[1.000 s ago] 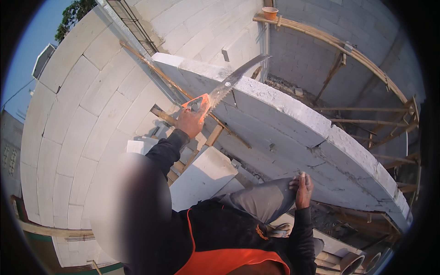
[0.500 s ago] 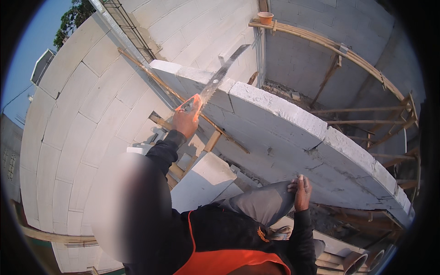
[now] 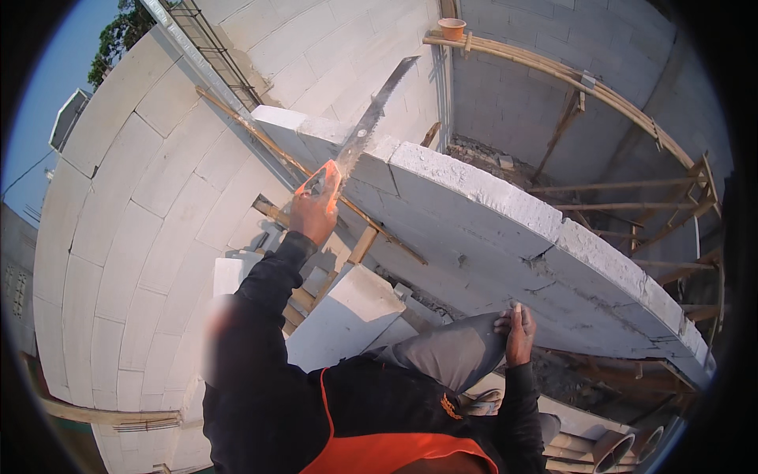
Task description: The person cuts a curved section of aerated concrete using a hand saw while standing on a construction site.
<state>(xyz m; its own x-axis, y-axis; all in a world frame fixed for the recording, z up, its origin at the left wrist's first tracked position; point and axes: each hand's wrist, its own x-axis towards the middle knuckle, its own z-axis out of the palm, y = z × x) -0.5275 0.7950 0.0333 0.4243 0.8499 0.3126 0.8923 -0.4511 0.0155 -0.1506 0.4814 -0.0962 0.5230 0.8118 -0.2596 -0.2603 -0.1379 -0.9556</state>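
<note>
White aerated block everywhere here, the whole scene is pale masonry. The left hand [image 3: 313,217] is wrapped tight around the orange handle of a hand saw [image 3: 359,134], grip fully clenched on it, arm stretched out in a dark sleeve. The saw's long toothed blade angles up and to the right, and it crosses the top course of the block wall [image 3: 489,229] right near that wall's left end, blade resting against the upper edge of the block there. Can't tell from this angle how deep it sits in the block.

The right hand [image 3: 517,332] is lower down, pressed against the face of the same wall with fingers curled a bit, not holding anything, just braced on the block. It sits just above a bent knee in grey trousers [image 3: 450,351].

Just below the saw hand there's a loose white block [image 3: 343,320] lying tilted on some wooden scaffold planks [image 3: 316,276]. Bamboo poles [image 3: 584,83] run along the far wall on the right, with a small orange pot [image 3: 452,28] perched on the top one. Behind everything on the left, a tall finished block wall [image 3: 134,237] curves away, with a bit of blue sky and a tree beyond it
</note>
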